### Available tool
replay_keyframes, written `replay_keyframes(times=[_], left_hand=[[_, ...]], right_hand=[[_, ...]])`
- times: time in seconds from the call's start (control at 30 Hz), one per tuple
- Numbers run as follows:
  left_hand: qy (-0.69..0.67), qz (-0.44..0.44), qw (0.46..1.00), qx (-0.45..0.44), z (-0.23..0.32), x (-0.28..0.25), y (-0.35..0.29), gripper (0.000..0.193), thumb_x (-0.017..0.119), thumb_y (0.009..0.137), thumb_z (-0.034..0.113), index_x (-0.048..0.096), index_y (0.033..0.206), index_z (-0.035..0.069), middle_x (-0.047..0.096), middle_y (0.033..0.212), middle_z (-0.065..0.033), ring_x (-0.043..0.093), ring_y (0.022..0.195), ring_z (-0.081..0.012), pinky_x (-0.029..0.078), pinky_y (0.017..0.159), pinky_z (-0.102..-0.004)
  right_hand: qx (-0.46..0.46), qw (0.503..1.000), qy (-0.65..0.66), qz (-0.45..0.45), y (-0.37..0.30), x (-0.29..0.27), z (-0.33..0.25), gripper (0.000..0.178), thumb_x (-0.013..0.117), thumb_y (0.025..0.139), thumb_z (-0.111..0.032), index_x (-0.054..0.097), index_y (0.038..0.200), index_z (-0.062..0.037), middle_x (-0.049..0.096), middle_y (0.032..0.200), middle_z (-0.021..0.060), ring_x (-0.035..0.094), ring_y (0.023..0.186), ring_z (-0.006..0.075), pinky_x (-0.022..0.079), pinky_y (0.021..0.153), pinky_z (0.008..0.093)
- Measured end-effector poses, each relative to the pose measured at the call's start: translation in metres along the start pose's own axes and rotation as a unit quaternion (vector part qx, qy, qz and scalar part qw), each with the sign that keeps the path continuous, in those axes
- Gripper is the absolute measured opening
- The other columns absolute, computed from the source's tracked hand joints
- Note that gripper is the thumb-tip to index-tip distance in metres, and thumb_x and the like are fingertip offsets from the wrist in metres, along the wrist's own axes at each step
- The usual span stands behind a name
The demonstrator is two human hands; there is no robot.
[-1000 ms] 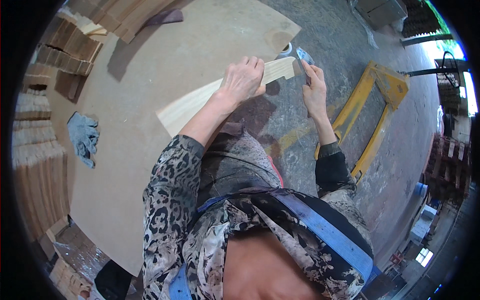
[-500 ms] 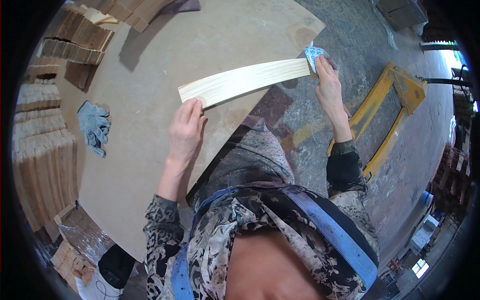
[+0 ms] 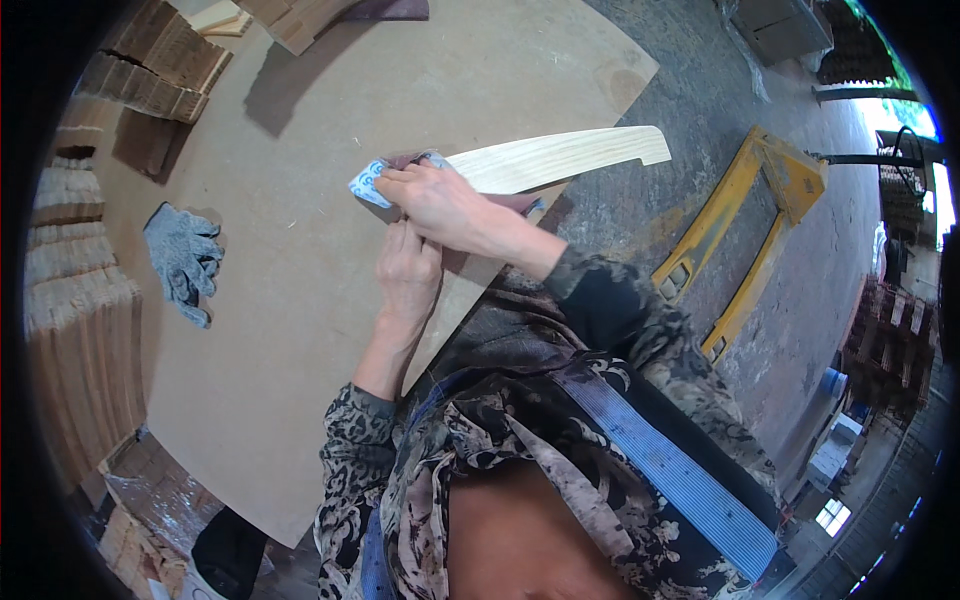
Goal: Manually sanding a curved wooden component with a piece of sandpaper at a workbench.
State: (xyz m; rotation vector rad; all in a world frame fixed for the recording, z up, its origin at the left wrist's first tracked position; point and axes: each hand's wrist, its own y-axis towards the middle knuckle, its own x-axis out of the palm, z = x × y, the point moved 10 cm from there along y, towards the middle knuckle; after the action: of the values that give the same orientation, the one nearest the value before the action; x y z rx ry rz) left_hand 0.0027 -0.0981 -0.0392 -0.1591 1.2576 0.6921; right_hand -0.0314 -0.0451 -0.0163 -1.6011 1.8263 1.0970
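A pale, slightly curved wooden slat (image 3: 560,157) lies across the board-topped table (image 3: 290,350), its notched far end sticking out past the table edge. My right hand (image 3: 440,203) is closed on a sheet of sandpaper (image 3: 368,186), printed white and blue on the back and reddish brown on the other face. It presses the sheet over the slat's left end. Just below, my left hand (image 3: 408,265) has its fingers closed at that same end, which the right hand and sandpaper largely hide.
A grey knitted glove (image 3: 182,258) lies at the table's left. Stacked wooden pieces (image 3: 85,330) line the left side, with more wood blocks (image 3: 165,60) at the upper left. On the floor to the right stands a yellow pallet jack (image 3: 745,220).
My right hand has swept the sandpaper from the slat's right end to its left end, beside my left hand. The slat has shifted to the right, and its notched end now shows.
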Motion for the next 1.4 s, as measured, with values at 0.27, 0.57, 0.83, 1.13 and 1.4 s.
replay_keyframes(times=[0.27, 0.57, 0.83, 1.13, 1.4], left_hand=[[0.052, 0.116, 0.990, 0.065, 0.020, -0.031, 0.004, 0.029, 0.058, 0.071, 0.007, 0.062, 0.099, 0.000, 0.061, 0.101, -0.0101, 0.061, 0.096, -0.0232, 0.050, 0.079, -0.0293], [0.033, 0.107, 0.991, 0.072, 0.023, -0.023, -0.001, 0.021, 0.058, 0.070, 0.007, 0.061, 0.090, -0.001, 0.056, 0.089, -0.0092, 0.055, 0.076, -0.0218, 0.048, 0.065, -0.0313], [0.086, 0.069, 0.992, 0.058, 0.026, -0.027, 0.006, 0.028, 0.054, 0.077, 0.005, 0.060, 0.104, -0.001, 0.060, 0.105, -0.0109, 0.059, 0.097, -0.0232, 0.050, 0.081, -0.0293], [0.103, -0.048, 0.989, 0.096, 0.042, -0.006, 0.040, 0.060, 0.071, 0.067, 0.027, 0.053, 0.119, 0.003, 0.048, 0.084, -0.0071, 0.052, 0.073, -0.0198, 0.049, 0.058, -0.0281], [0.114, -0.068, 0.985, 0.113, 0.041, -0.006, 0.048, 0.061, 0.072, 0.067, 0.029, 0.054, 0.120, 0.004, 0.051, 0.098, -0.0096, 0.053, 0.076, -0.0223, 0.050, 0.056, -0.0301]], right_hand=[[0.231, 0.948, -0.220, -0.003, -0.125, -0.146, 0.146, 0.024, 0.048, 0.084, -0.003, 0.058, 0.107, -0.0032, 0.062, 0.091, 0.0173, 0.060, 0.090, 0.0286, 0.049, 0.079, 0.0366], [0.042, 0.976, -0.037, -0.211, 0.020, 0.012, 0.007, 0.025, 0.052, 0.076, -0.002, 0.058, 0.100, -0.0029, 0.060, 0.099, 0.0197, 0.058, 0.097, 0.0322, 0.047, 0.081, 0.0406], [0.201, 0.967, -0.149, 0.045, -0.130, -0.156, 0.156, 0.020, 0.055, 0.076, -0.006, 0.057, 0.095, -0.0035, 0.062, 0.091, 0.0161, 0.061, 0.086, 0.0339, 0.048, 0.075, 0.0413], [0.099, 0.971, -0.199, 0.083, -0.104, -0.086, 0.095, 0.019, 0.052, 0.073, 0.004, 0.055, 0.091, 0.0006, 0.059, 0.095, 0.0198, 0.058, 0.088, 0.0334, 0.046, 0.081, 0.0405], [0.319, 0.911, -0.212, 0.154, -0.177, -0.184, 0.186, 0.018, 0.047, 0.079, 0.000, 0.057, 0.095, -0.0003, 0.060, 0.098, 0.0164, 0.060, 0.088, 0.0331, 0.049, 0.074, 0.0417]])
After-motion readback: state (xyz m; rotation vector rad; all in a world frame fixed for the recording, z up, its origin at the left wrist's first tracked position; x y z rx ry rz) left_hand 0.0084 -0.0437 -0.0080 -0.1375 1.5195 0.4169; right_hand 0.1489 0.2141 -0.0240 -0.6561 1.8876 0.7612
